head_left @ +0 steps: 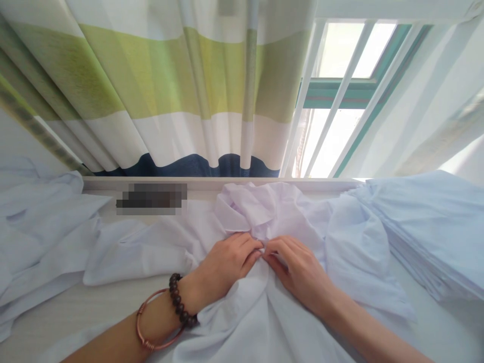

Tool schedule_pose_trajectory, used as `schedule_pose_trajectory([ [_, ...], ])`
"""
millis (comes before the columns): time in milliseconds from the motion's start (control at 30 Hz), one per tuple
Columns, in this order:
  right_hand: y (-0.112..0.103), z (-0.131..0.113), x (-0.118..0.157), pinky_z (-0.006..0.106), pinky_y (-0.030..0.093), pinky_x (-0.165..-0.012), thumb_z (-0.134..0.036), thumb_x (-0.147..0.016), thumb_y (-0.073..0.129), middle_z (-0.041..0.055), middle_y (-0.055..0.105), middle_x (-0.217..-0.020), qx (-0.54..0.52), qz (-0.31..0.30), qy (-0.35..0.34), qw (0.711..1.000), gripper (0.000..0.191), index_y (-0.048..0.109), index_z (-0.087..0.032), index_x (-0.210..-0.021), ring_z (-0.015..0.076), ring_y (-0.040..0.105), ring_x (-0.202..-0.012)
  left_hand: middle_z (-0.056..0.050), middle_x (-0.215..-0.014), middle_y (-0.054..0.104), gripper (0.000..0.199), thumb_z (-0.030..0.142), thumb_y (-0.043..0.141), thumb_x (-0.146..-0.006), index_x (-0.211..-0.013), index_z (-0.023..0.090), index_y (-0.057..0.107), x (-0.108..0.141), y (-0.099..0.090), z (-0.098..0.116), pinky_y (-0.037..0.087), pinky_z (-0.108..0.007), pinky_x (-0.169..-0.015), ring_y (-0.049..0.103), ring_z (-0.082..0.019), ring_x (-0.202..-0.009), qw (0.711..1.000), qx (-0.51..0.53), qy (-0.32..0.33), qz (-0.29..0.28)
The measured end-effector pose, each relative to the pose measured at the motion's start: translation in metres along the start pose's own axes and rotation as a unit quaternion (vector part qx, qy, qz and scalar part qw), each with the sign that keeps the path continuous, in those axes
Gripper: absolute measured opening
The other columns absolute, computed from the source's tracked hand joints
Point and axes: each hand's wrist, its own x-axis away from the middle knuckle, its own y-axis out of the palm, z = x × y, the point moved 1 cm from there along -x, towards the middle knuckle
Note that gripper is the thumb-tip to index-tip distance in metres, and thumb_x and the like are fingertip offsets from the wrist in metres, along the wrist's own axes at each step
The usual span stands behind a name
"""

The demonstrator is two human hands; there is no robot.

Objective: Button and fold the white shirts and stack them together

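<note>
A white shirt (242, 302) lies spread over the table, its collar (232, 212) at the far side and its sleeves out to left and right. My left hand (232, 257), with a dark bead bracelet and a copper bangle on the wrist, pinches the front of the shirt just below the collar. Close against it, my right hand (295, 262) pinches the same spot with thumb and forefinger. The fingertips of both hands nearly meet. Whatever small part of the shirt sits between them, such as a button, is too small to make out.
A stack of folded white cloth (434, 227) stands on the right of the pale table (408, 282). Loose white garments (41, 237) are heaped at the left. A blurred-out dark item (151, 196) lies near the back edge. Behind hang a striped curtain (151, 75) and a barred window (336, 91).
</note>
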Motion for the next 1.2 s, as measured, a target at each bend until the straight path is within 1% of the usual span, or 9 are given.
schedule_pose_trajectory([
  [67,0.002,0.003,0.0,0.027,0.045,-0.07,-0.017,-0.092,0.053,0.0017,0.063,-0.084,-0.048,0.001,0.056,0.997,0.005,0.051,-0.021,-0.091,0.0164,0.058,-0.076,-0.005,-0.09,0.066,0.012,0.018,0.05,-0.093,-0.098,0.016,0.061,0.0,-0.001,0.001,0.051,-0.033,-0.075,0.063,-0.022,-0.086,1.0,0.005,-0.012,-0.007],
  [133,0.004,0.005,0.001,0.027,0.046,-0.071,-0.017,-0.091,0.056,0.0011,0.063,-0.086,-0.065,0.002,0.074,0.995,0.008,0.051,-0.022,-0.094,0.0162,0.058,-0.078,-0.005,-0.089,0.066,0.012,0.019,0.05,-0.093,-0.097,0.016,0.061,0.001,-0.001,0.002,0.051,-0.033,-0.074,0.063,-0.022,-0.085,1.0,0.003,-0.019,-0.007],
  [233,0.003,0.004,0.001,0.028,0.046,-0.071,-0.014,-0.092,0.052,0.0023,0.063,-0.086,-0.037,0.014,0.02,0.999,0.007,0.052,-0.02,-0.095,0.0171,0.058,-0.078,-0.006,-0.089,0.066,0.014,0.02,0.049,-0.094,-0.096,0.015,0.062,0.003,0.001,0.002,0.05,-0.033,-0.073,0.062,-0.022,-0.084,1.0,0.008,-0.027,-0.001],
  [333,0.0,0.0,0.0,0.03,0.045,-0.071,-0.011,-0.094,0.046,0.0042,0.064,-0.086,0.016,0.011,-0.061,0.998,0.012,0.054,-0.018,-0.094,0.0182,0.056,-0.077,-0.005,-0.09,0.066,0.015,0.021,0.049,-0.094,-0.095,0.015,0.063,0.003,-0.001,-0.001,0.049,-0.032,-0.076,0.062,-0.02,-0.085,0.997,0.065,-0.041,0.002],
  [533,-0.004,-0.003,-0.001,0.031,0.045,-0.072,-0.011,-0.095,0.044,0.0076,0.067,-0.095,0.047,-0.002,-0.145,0.988,0.015,0.058,-0.016,-0.1,0.0193,0.057,-0.08,-0.002,-0.087,0.067,0.018,0.023,0.051,-0.094,-0.099,0.017,0.068,-0.002,-0.011,-0.011,0.047,-0.025,-0.077,0.061,-0.015,-0.083,0.974,0.214,-0.05,-0.06],
  [733,-0.006,-0.002,-0.002,0.031,0.044,-0.069,-0.011,-0.095,0.045,0.0075,0.067,-0.091,0.052,-0.004,-0.17,0.984,0.014,0.058,-0.016,-0.097,0.0187,0.056,-0.076,-0.004,-0.091,0.064,0.024,0.022,0.048,-0.095,-0.11,0.02,0.067,-0.001,-0.01,-0.011,0.047,-0.026,-0.079,0.061,-0.016,-0.085,0.98,0.183,-0.022,-0.072],
  [900,-0.008,-0.004,-0.002,0.03,0.043,-0.067,-0.009,-0.095,0.044,0.007,0.068,-0.089,0.056,0.007,-0.198,0.979,0.015,0.057,-0.016,-0.097,0.0175,0.054,-0.072,-0.004,-0.089,0.062,0.021,0.021,0.046,-0.096,-0.1,0.017,0.066,0.004,-0.008,-0.008,0.047,-0.025,-0.076,0.06,-0.016,-0.082,0.989,0.136,0.011,-0.054],
  [1000,-0.006,-0.005,-0.002,0.029,0.042,-0.066,-0.008,-0.094,0.045,0.0051,0.067,-0.087,0.054,0.009,-0.187,0.981,0.014,0.056,-0.017,-0.095,0.0166,0.052,-0.07,-0.004,-0.089,0.062,0.017,0.018,0.047,-0.095,-0.099,0.015,0.063,0.006,-0.004,-0.007,0.048,-0.026,-0.075,0.06,-0.017,-0.083,0.995,0.094,0.018,-0.013],
  [1200,-0.002,0.0,0.0,0.025,0.044,-0.067,-0.011,-0.091,0.05,0.002,0.062,-0.08,0.003,0.024,-0.062,0.998,0.009,0.051,-0.02,-0.089,0.0147,0.055,-0.07,-0.005,-0.091,0.062,0.018,0.017,0.041,-0.097,-0.099,0.015,0.059,0.008,-0.002,-0.003,0.05,-0.03,-0.073,0.059,-0.02,-0.086,0.998,-0.004,0.05,0.037],
])
